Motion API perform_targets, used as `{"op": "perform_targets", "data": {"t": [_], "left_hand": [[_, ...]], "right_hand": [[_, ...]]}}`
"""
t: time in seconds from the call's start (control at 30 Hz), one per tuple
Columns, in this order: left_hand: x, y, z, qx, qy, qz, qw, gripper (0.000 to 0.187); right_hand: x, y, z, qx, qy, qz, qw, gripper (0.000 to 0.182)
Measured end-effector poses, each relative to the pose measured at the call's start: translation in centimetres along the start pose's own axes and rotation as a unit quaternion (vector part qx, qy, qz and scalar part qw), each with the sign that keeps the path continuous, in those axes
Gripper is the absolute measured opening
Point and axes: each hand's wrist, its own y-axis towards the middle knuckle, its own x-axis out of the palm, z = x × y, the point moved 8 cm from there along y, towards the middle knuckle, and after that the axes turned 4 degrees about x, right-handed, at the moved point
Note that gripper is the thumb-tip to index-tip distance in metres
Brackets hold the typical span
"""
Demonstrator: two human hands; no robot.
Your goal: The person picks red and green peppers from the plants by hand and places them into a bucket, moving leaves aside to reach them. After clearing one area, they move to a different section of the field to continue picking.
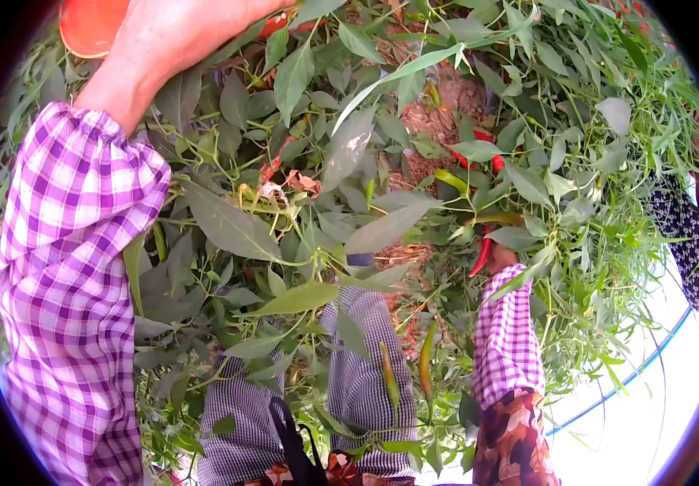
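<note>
Picking is in progress among the chilli plants (382, 219). The person is looking straight down through a dense tangle of green leaves, with patches of bare soil (446, 101) showing between them.

The left hand (175, 36) is reaching up and forward at the top of the view, wrist in a purple checked sleeve (74, 267). It is lying against an orange-red container (90, 24), only partly in frame, and the tips of red chillies (280, 23) are peeking out at its fingers. Whether the grip is closed on those or on the container rim, I cannot tell; the fingers are cut off by the frame edge.

The right hand (499, 257) is lower and to the right, mostly buried behind leaves, with its own checked cuff (507, 336) showing. It is sitting right at a ripe red chilli (480, 255) that is hanging point-down, seemingly pinching near its stem end, though the foliage is hiding the fingers, so the grip there is also uncertain.

Other fruit nearby: a pair of red ones (479, 150) above, and green unripe pods (426, 364) dangling near the checked trousers (357, 381).

Judgement: the step in hand is detaching the ripe red chilli at the right hand. The next move would call for a clean snap or twist at the stalk without tearing the branch, then carrying the fruit across to the container at upper left.
</note>
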Motion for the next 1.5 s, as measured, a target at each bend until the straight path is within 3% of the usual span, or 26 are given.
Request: {"op": "perform_targets", "data": {"t": [0.3, 0.6, 0.73, 0.87, 0.97, 1.03, 1.07, 1.1, 1.13, 1.23, 1.33, 1.37, 1.4, 1.43, 1.5], "left_hand": [[3.2, 1.1, -3.0, -0.005, -0.059, -0.066, 0.996, 0.039], [4.3, 0.7, -4.0, -0.054, -0.050, -0.047, 0.996, 0.043], [3.9, -0.3, -5.0, -0.067, -0.063, -0.044, 0.995, 0.043], [3.6, 0.1, -4.9, -0.055, -0.065, -0.041, 0.996, 0.041], [3.8, 0.1, -4.6, -0.042, -0.078, -0.040, 0.995, 0.040], [4.2, -0.1, -4.7, -0.027, -0.086, -0.040, 0.995, 0.041], [4.3, -0.2, -4.7, -0.032, -0.078, -0.049, 0.995, 0.041], [4.3, -0.2, -4.7, -0.036, -0.067, -0.056, 0.996, 0.042], [4.2, -0.1, -4.7, -0.037, -0.055, -0.059, 0.996, 0.042], [3.9, -0.1, -4.6, -0.029, -0.059, -0.043, 0.997, 0.042], [4.2, -0.2, -4.8, -0.012, -0.040, -0.023, 0.999, 0.043], [3.1, -0.6, -3.5, -0.029, -0.047, -0.060, 0.997, 0.041], [6.5, -0.3, -6.9, -0.005, -0.235, 0.000, 0.972, 0.039], [9.9, -0.1, -10.2, 0.035, -0.413, 0.047, 0.909, 0.036], [6.4, 0.0, -7.5, 0.048, -0.391, 0.031, 0.919, 0.036]], "right_hand": [[0.6, 1.5, -1.2, 0.018, 0.003, 0.016, 1.000, 0.019], [0.7, -0.2, -0.2, 0.001, -0.159, 0.029, 0.987, 0.012], [-0.4, -3.2, 1.6, -0.053, -0.319, 0.030, 0.946, 0.011], [-1.7, -8.9, 4.4, -0.100, -0.486, 0.024, 0.868, 0.012], [0.2, -13.7, 7.2, -0.087, -0.571, 0.018, 0.816, 0.013], [7.2, -17.4, 3.7, -0.201, -0.525, -0.031, 0.826, 0.017], [10.4, -18.3, 2.6, -0.188, -0.507, -0.081, 0.837, 0.016], [15.0, -21.6, -2.0, -0.322, -0.438, -0.106, 0.833, 0.017], [19.6, -26.1, -8.1, -0.424, -0.413, -0.127, 0.796, 0.017], [25.4, -35.6, -18.3, -0.549, -0.231, -0.159, 0.788, 0.019], [28.0, -45.0, -26.2, -0.680, -0.030, -0.220, 0.699, 0.025], [29.2, -46.5, -27.6, -0.709, 0.028, -0.237, 0.663, 0.031], [31.3, -47.5, -28.8, -0.722, 0.061, -0.245, 0.644, 0.037], [34.2, -47.8, -29.9, -0.728, 0.081, -0.250, 0.633, 0.043], [39.8, -47.2, -30.8, -0.711, 0.072, -0.252, 0.653, 0.055]]}}
